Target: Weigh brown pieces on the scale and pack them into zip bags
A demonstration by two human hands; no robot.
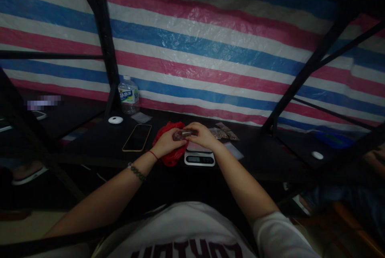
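Observation:
My left hand (169, 142) and my right hand (202, 135) are closed on a small clear plastic bag (184, 133) with brownish contents, held between them above the table. What is inside is too dim to name. Below and left of the bag lies a red plastic bag (172, 158), partly hidden by my left hand. A white digital scale (199, 159) with a lit display sits under my right hand, its platform partly covered. To the right rest several small filled bags (227, 131) of brown bits, with flat clear bags (234, 151) nearer me.
A phone (137, 138), a white oval object (116, 120), a flat clear packet (141, 117) and a plastic bottle (129, 95) stand to the left on the black table (99, 145). Dark metal posts (105, 41) rise on both sides before a striped sheet (204, 49). Another person's arm (377, 157) shows far right.

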